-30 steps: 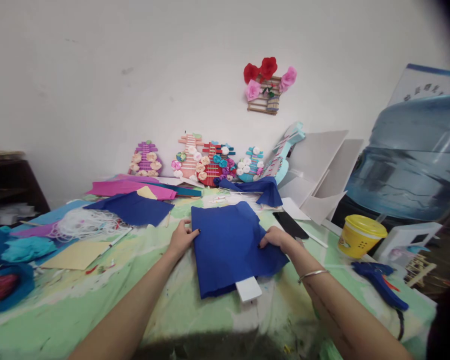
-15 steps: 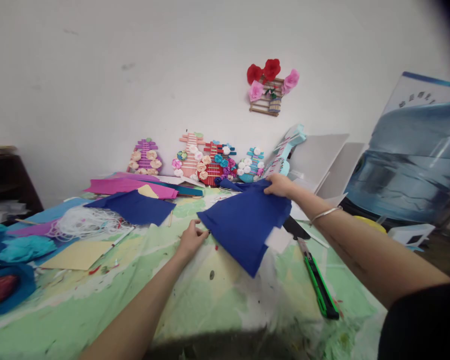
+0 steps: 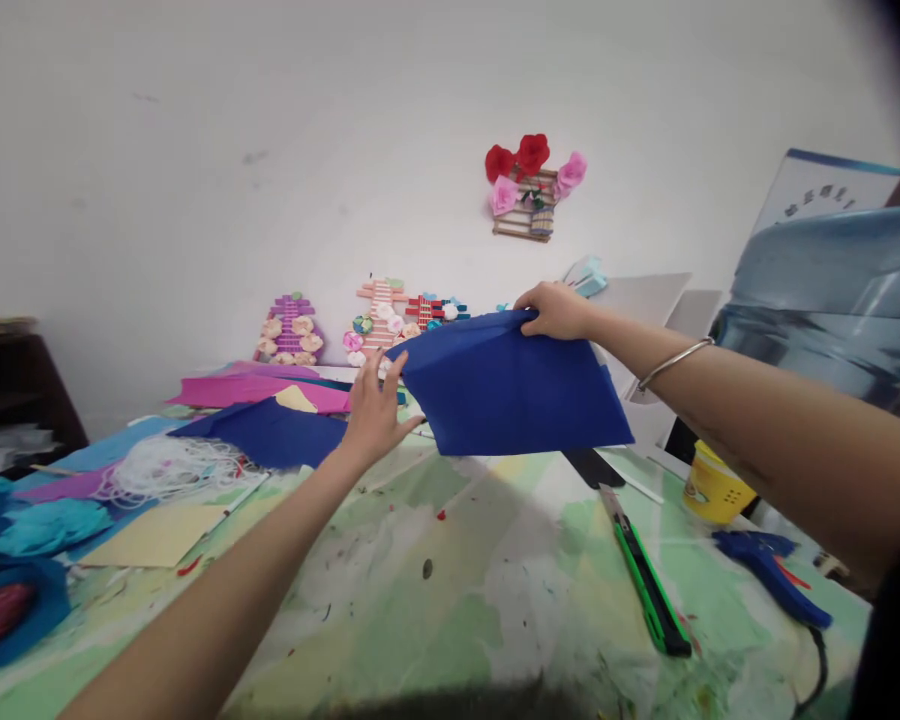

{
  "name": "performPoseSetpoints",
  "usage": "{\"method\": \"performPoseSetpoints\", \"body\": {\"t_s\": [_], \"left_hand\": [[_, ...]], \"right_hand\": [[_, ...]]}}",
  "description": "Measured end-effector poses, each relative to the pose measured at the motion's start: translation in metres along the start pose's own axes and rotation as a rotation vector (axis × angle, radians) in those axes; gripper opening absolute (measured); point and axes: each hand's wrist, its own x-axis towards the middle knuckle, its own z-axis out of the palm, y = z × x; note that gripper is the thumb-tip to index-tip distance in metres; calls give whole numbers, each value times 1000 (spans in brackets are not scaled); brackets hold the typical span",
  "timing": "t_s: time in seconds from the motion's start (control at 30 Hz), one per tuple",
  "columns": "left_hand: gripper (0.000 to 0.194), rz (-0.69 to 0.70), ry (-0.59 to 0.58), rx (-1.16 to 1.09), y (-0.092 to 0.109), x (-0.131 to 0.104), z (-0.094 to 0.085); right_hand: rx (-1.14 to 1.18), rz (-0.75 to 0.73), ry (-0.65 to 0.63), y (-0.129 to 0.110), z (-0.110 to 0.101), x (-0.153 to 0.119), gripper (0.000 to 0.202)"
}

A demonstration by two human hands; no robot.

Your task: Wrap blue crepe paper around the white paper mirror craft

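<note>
A dark blue sheet [image 3: 521, 395] hangs raised above the green patterned tablecloth [image 3: 420, 620]. My right hand [image 3: 559, 312], with a silver bangle at the wrist, pinches its top edge. At the sheet's upper left corner is my left hand [image 3: 377, 405], its fingers spread and the fingertips near or against the corner; the thumb is apart below. Under the sheet's right side lies a black strip [image 3: 592, 467], with a green utility knife [image 3: 649, 580] in front of it. Another dark blue sheet [image 3: 270, 430] rests on the table to the left.
White string [image 3: 169, 465], a cream sheet [image 3: 154, 522] and pink sheets [image 3: 262, 390] lie at left. Decorated flower crafts [image 3: 292, 330] stand along the wall. At right are a yellow tub [image 3: 716, 485], a blue glue gun [image 3: 776, 575] and a large water bottle [image 3: 832, 310].
The blue sheet has been lifted and now hangs level instead of slanting. Both hands have risen, and my left hand's fingers have spread. The yellow tub and glue gun show more fully.
</note>
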Motion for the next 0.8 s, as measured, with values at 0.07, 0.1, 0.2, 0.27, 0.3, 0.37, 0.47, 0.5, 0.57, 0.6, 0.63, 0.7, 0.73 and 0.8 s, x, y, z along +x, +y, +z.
{"method": "performPoseSetpoints", "body": {"t_s": [0.07, 0.1, 0.2, 0.27, 0.3, 0.37, 0.47, 0.5, 0.57, 0.6, 0.63, 0.7, 0.73, 0.8], "left_hand": [[107, 46, -41, 33, -2, 31, -5], [113, 43, -72, 35, -2, 44, -6], [108, -23, -269, -25, -2, 70, -1], [82, -37, -446, -89, -3, 78, 4], [66, -28, -516, -110, -3, 81, 6], [38, 0, -587, -122, -3, 88, 9], [20, 22, -590, -102, -3, 105, 6], [17, 29, -581, -89, -3, 113, 3], [13, 43, -553, -49, -2, 132, -7], [12, 52, -538, -22, -2, 141, -15], [11, 62, -522, 7, -2, 149, -23], [12, 75, -496, 56, -3, 156, -42], [12, 81, -487, 80, -4, 155, -52], [11, 113, -483, 132, -6, 137, -68]], "right_hand": [[71, 13, 4, 5, 3, -8, 31], [110, 13, -5, 7, 5, -12, 31], [220, -5, -37, 16, 12, -27, 29], [283, -11, -51, 25, 16, -37, 29], [311, -8, -54, 30, 18, -42, 29], [357, -4, -61, 41, 24, -50, 28], [370, 12, -43, 54, 33, -56, 23], [353, 20, -30, 57, 37, -56, 21], [308, 43, 35, 58, 44, -54, 20], [294, 55, 89, 57, 48, -52, 21], [291, 63, 151, 54, 52, -50, 22], [308, 70, 268, 46, 60, -49, 23], [315, 65, 299, 40, 65, -52, 23], [306, 27, 289, 24, 77, -64, 23]]}}
